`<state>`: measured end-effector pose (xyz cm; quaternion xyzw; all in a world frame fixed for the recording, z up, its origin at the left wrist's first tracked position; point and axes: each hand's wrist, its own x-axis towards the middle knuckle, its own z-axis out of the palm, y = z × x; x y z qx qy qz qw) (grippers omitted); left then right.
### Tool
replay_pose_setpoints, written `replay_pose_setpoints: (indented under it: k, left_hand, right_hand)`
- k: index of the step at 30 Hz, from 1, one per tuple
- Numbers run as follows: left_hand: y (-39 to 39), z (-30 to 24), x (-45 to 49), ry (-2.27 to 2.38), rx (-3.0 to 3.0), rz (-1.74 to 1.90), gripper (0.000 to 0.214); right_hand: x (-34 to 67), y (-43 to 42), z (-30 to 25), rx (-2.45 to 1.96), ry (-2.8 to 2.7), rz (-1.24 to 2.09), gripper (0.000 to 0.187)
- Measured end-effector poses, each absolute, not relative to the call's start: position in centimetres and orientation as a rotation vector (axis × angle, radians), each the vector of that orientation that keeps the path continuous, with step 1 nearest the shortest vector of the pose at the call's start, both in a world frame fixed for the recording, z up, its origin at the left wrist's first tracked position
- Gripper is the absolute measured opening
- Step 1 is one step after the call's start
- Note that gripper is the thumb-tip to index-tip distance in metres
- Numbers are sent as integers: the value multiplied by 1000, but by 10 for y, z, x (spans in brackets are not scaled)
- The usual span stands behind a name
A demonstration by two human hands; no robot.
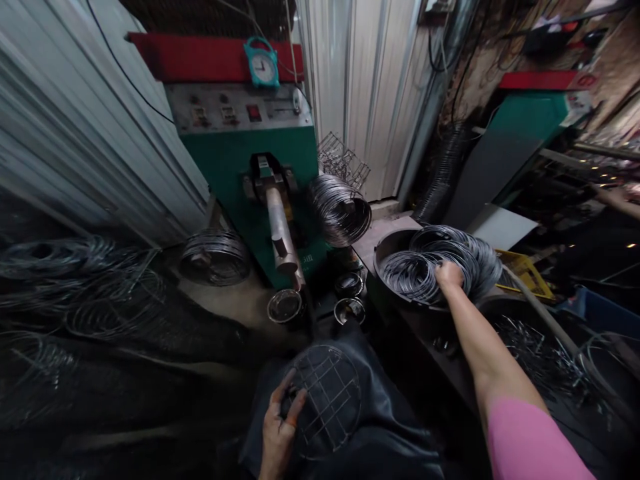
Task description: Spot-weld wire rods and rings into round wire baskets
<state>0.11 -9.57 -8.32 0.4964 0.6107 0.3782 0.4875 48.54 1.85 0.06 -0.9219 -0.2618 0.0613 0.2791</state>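
Note:
A round wire grate [327, 398] with a square grid lies on the dark apron [395, 427] over my lap. My left hand [281, 423] is at the grate's left edge, thumb and fingers closed on it. Out to the right, my right hand [450, 273] is closed on wire rings [410, 275] heaped in a wide dark basin [385, 243]. How many rings it grips is hidden by the hand.
Ahead stands a green machine [225, 160] with a metal arm [280, 230] and a teal clock [261, 62]. Wire coils [340, 210] hang beside it. Small round tins [285, 306] sit below. A bin of metal pieces [540, 360] is at right, near another person's arm [620, 200].

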Motion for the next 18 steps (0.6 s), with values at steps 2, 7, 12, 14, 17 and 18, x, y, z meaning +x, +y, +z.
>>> replay_pose_setpoints:
  k: [2, 7, 12, 14, 17, 18]
  left_hand:
    - [-98, -81, 0, 1470, 1229, 935, 62]
    - [-92, -87, 0, 1407, 1147, 988, 60]
    - [-87, -100, 2, 1382, 1123, 1048, 58]
    - [-88, -104, 2, 1406, 1096, 1062, 59]
    - [-88, -106, 1, 1465, 1052, 1056, 62]
    - [-87, -106, 1, 1474, 1045, 1052, 62]
  right_hand:
    - [480, 18, 11, -2345, -687, 230, 23]
    - [432, 56, 22, -1948, -750, 571, 23]
    - [370, 121, 7, -1715, -701, 749, 22]
    - [354, 143, 1, -1673, -652, 759, 22]
    - [343, 167, -6, -1638, -608, 747, 24]
    - [342, 172, -7, -1629, -606, 737, 25]
